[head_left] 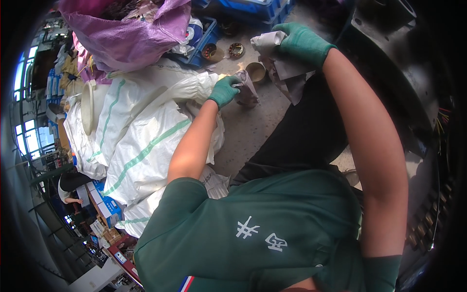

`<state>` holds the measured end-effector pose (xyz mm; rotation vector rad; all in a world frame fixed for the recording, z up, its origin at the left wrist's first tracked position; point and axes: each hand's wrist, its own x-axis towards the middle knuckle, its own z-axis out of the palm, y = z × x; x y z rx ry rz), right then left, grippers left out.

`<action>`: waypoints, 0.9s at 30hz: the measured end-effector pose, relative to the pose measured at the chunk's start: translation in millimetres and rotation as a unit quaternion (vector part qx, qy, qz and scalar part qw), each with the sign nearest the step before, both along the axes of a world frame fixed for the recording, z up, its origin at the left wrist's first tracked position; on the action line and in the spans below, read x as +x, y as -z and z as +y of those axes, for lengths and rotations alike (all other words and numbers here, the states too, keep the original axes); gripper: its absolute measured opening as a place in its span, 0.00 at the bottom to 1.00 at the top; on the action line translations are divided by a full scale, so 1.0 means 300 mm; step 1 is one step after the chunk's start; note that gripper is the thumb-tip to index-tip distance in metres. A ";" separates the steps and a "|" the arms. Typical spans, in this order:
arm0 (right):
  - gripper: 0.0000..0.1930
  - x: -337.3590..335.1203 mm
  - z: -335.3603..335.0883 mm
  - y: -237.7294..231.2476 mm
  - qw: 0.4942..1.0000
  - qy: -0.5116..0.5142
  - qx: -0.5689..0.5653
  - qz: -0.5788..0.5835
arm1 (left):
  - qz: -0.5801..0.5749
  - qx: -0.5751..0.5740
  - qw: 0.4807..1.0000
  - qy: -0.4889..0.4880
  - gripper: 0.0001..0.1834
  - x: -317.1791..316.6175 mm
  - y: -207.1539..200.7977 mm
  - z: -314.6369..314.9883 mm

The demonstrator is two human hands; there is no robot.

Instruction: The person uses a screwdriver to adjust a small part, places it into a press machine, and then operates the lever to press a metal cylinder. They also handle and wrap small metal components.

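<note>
Between ten and eleven o'clock, a purple sack (121,48) is seen with its mouth wide and stuff showing in it; some could be spilled if it were bumped. At nine o'clock, white sacks (146,141) are heaped in loose folds beside the left arm (192,141), so a fold could be snagged and dragged. At eleven o'clock, things are piled in a blue crate (199,52). A ring (210,52) is set just beside it on the floor (267,112), where it could be knocked.

Next comes the left hand (224,92), green-gloved. A second ring (236,50) is placed between twelve and one o'clock from it, and at three o'clock a crumpled paper (247,92) is pinched in its grip. Whether anything is wrapped inside cannot be told; if so, it could be dropped through a loose fold. At two o'clock, a round tin (255,73) could be tipped by the big grey paper (284,68) hung close by.

That paper is pinched by its top in the grip of the right hand (304,45), at eight o'clock from it. It could be ripped if pulled hard, or caught on the dark trouser leg (296,136) at six o'clock.
</note>
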<state>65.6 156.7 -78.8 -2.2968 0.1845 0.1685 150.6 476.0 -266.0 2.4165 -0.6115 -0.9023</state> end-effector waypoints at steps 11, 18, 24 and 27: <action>0.33 0.003 0.082 -0.040 0.986 -0.146 0.044 0.074 | 0.268 -0.513 0.807 -0.116 0.22 -0.097 -0.380 -0.131; 0.32 0.026 0.121 0.023 0.996 -0.019 0.018 -0.081 | 0.044 0.292 0.952 0.078 0.19 0.166 -0.026 0.556; 0.32 0.019 0.088 0.065 0.997 -0.010 0.007 -0.080 | -0.134 0.359 0.924 0.005 0.22 0.168 0.047 0.742; 0.32 0.003 0.060 0.060 0.998 -0.004 0.004 -0.059 | -0.071 0.411 0.908 0.028 0.23 0.184 0.049 0.647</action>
